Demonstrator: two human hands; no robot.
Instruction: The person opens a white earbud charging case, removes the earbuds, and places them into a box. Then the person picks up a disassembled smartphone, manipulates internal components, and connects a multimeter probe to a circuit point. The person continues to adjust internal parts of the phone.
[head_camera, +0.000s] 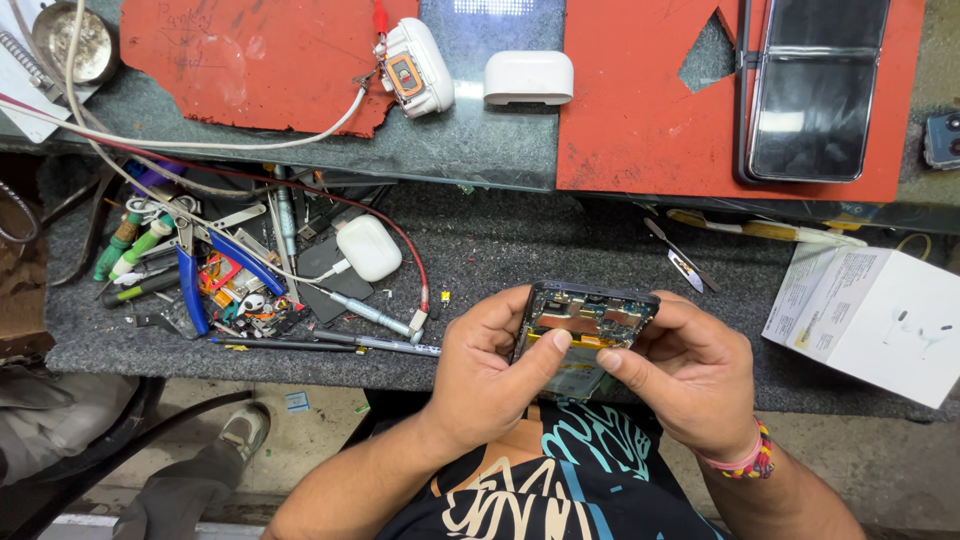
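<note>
We cannot see the opened phone (588, 322)'s lower half behind our thumbs (552, 347); its board parts above the fingertips are too small to tell.

An opened phone (585, 325) with its back cover off, dark frame, circuit boards and orange flex cable exposed, tilted upright above the grey bench edge

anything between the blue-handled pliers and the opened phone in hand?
Head view: between the blue-handled pliers and the opened phone, held in the left hand and right hand, lie a white charger block and grey screwdrivers on the dark bench mat.
</note>
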